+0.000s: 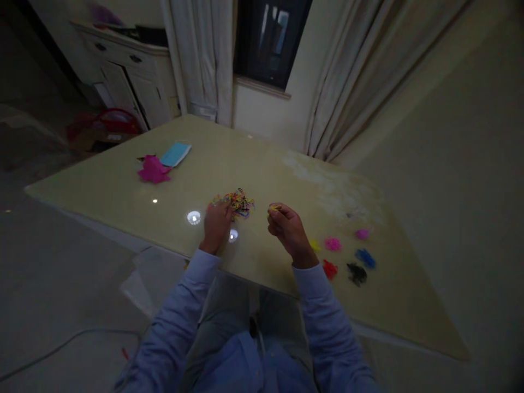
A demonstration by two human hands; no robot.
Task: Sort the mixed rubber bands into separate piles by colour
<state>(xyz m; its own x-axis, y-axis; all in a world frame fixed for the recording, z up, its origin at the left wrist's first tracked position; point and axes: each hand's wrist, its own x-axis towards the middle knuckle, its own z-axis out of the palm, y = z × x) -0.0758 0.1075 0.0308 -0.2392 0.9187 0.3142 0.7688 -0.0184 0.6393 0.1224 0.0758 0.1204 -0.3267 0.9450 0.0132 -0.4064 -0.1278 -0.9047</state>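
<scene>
A mixed heap of small coloured elastic bands [239,202] lies in the middle of a pale yellow table [266,164]. My left hand [216,224] rests on the table at the heap's left edge, fingers curled down onto the bands. My right hand [286,226] is raised just right of the heap, fingers pinched on a small yellow band [275,207]. To the right lie sorted little piles: yellow [314,245], pink [333,244], magenta [362,234], red [329,269], blue [365,257] and black [357,273].
A crumpled magenta piece [153,169] and a light blue packet [176,154] lie at the table's far left. A white cabinet [126,71], curtains [204,60] and a dark window [270,38] stand behind. A cable [61,344] runs on the floor at the left.
</scene>
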